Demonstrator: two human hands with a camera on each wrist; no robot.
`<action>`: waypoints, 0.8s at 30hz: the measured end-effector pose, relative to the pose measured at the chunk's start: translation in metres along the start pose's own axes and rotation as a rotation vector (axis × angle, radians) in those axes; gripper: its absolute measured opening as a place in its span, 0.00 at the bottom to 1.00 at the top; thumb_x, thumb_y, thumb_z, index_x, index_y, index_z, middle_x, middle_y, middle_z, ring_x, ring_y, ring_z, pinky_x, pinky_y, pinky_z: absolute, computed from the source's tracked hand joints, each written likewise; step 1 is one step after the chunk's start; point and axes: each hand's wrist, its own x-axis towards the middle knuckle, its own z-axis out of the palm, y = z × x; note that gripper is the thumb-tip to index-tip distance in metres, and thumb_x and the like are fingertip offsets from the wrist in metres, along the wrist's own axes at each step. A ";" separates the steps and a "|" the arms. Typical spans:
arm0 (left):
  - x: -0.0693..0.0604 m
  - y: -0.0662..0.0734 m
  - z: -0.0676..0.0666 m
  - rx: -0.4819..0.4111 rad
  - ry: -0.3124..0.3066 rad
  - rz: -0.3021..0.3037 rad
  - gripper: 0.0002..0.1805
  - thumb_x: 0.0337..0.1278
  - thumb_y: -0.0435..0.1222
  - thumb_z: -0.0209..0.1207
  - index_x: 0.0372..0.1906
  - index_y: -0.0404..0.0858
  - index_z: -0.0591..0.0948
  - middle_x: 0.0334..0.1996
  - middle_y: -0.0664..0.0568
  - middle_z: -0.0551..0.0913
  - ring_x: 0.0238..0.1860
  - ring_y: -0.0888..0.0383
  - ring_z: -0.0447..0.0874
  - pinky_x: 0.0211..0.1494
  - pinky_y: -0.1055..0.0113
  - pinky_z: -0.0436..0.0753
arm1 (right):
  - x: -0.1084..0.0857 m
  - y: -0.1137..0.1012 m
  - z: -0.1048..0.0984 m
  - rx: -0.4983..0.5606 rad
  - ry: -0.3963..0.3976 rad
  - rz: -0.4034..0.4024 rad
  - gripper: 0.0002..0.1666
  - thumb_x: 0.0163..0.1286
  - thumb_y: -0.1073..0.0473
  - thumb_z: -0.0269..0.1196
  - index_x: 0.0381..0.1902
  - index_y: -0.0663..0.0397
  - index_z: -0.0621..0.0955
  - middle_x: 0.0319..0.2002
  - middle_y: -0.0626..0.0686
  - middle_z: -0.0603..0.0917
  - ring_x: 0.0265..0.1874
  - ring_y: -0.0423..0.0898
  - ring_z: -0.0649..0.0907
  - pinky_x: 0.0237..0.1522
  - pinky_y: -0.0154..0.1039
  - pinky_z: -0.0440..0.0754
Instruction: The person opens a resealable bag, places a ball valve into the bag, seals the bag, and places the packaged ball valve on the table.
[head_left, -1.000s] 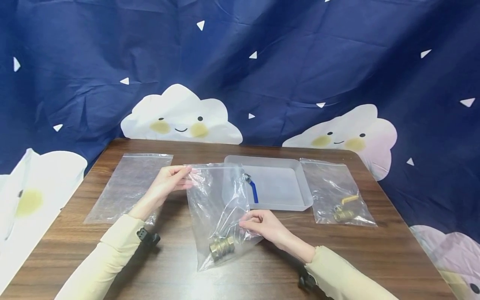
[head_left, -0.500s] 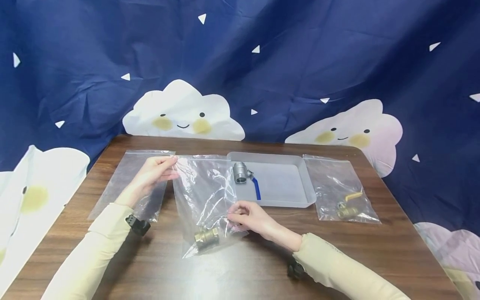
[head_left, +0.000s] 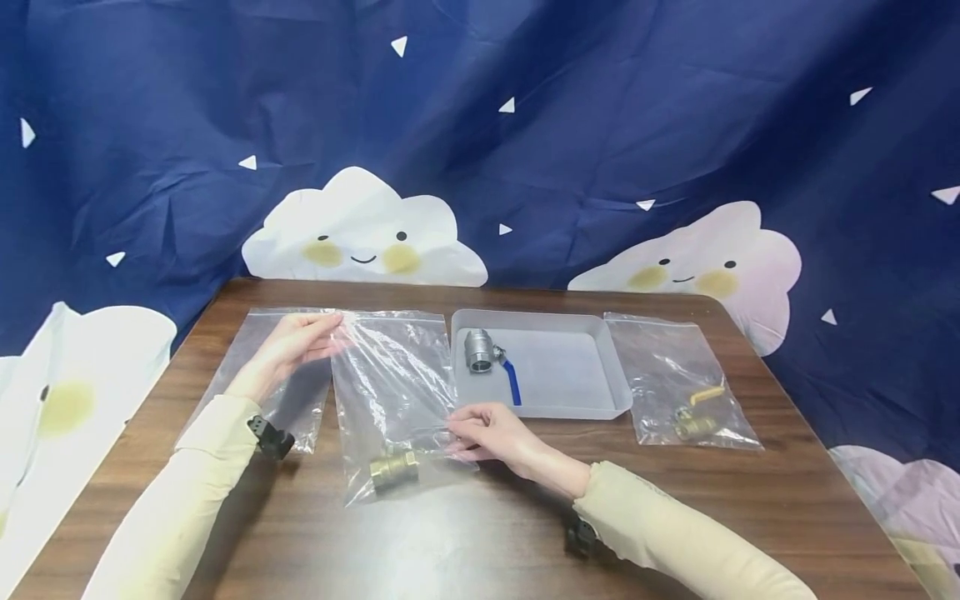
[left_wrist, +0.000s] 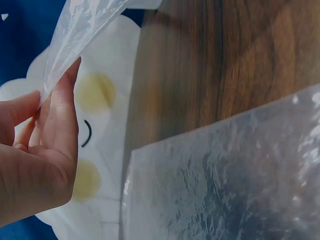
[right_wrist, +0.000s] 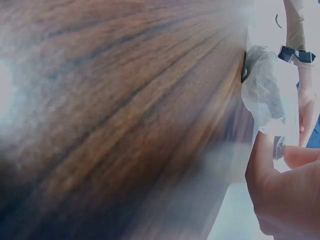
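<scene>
In the head view a clear zip bag point(head_left: 390, 375) with a brass valve body point(head_left: 393, 471) at its lower end is spread between both hands. The left hand point(head_left: 300, 342) pinches its upper left corner. On the bag's lower right edge, the right hand point(head_left: 495, 433) has thumb and fingertips closed. The left wrist view shows the left hand point(left_wrist: 40, 150) with the bag's film point(left_wrist: 80, 40) between thumb and fingers. In the right wrist view the right hand point(right_wrist: 285, 190) pinches the crumpled film point(right_wrist: 267, 95).
Right of the held bag, a translucent tray point(head_left: 555, 412) holds a silver valve point(head_left: 479, 350) with a blue handle point(head_left: 512, 382). At the right lies a bag point(head_left: 660, 350) with a yellow-handled brass valve point(head_left: 696, 423). A flat bag point(head_left: 232, 367) lies at the left, partly behind the left arm.
Both hands have moved left with the bag, and the brass piece has shifted left with it. The silver valve, earlier covered by the bag, shows in the tray.
</scene>
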 end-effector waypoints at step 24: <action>0.039 0.004 -0.017 0.084 0.067 -0.088 0.33 0.73 0.41 0.52 0.71 0.23 0.61 0.25 0.66 0.88 0.30 0.70 0.89 0.40 0.80 0.86 | 0.010 -0.003 0.019 -0.095 0.009 0.070 0.14 0.67 0.68 0.63 0.47 0.72 0.78 0.38 0.65 0.87 0.29 0.41 0.86 0.39 0.35 0.90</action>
